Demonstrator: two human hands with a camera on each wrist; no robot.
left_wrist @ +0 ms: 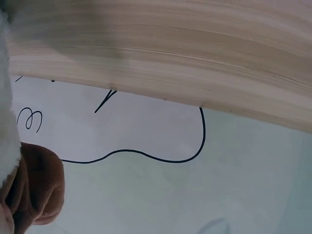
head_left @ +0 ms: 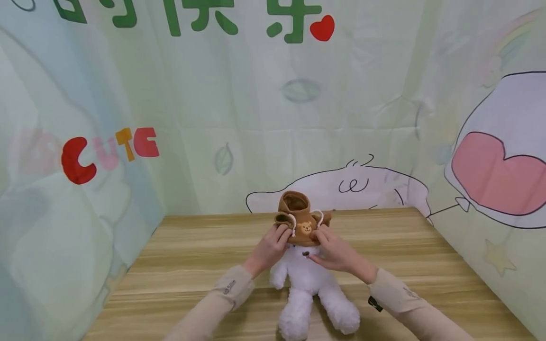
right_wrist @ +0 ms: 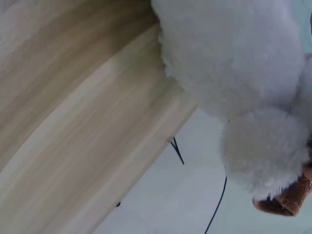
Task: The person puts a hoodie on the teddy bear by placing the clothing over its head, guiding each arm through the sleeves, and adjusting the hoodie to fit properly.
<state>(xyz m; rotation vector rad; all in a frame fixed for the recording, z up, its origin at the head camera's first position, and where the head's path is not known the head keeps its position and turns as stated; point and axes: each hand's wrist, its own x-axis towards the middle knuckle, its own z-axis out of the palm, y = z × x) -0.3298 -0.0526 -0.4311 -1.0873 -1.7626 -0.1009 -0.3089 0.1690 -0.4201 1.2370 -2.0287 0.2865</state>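
A white fluffy plush toy (head_left: pixel 304 277) lies on its back with its legs toward me. Over the top of its head sits a small brown hoodie (head_left: pixel 304 215) with a bear-face patch and white cords; the dark nose shows below the hem. On the left, my left hand (head_left: pixel 269 248) grips the hoodie near a sleeve opening. My right hand (head_left: pixel 339 251) pinches its hem on the right, beside the bear face. In the left wrist view, brown cloth (left_wrist: pixel 46 183) bunches at the lower left. White fur (right_wrist: pixel 234 53) fills much of the right wrist view.
The toy lies on a wood-grain table (head_left: pixel 192 265). A pale green printed cloth (head_left: pixel 222 113) hangs behind the table's far edge and along both sides. A dark tag-like item (head_left: pixel 375 303) shows at the right sleeve cuff.
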